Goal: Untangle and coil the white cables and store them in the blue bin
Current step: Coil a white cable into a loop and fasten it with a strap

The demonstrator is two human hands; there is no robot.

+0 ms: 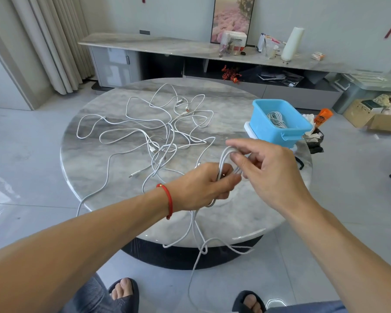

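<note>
The print on the white box (235, 39) is too blurred to read.

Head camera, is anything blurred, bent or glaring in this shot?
Head view: the right hand is motion-blurred at the fingers; the left hand, gripping the coil, is sharper; wide-angle distortion bows the shelf; soft glare on the floor and table edge.

right hand (264, 170) fingertips motion-blurred, coil (226, 161) partly hidden in left hand (203, 186)
</note>
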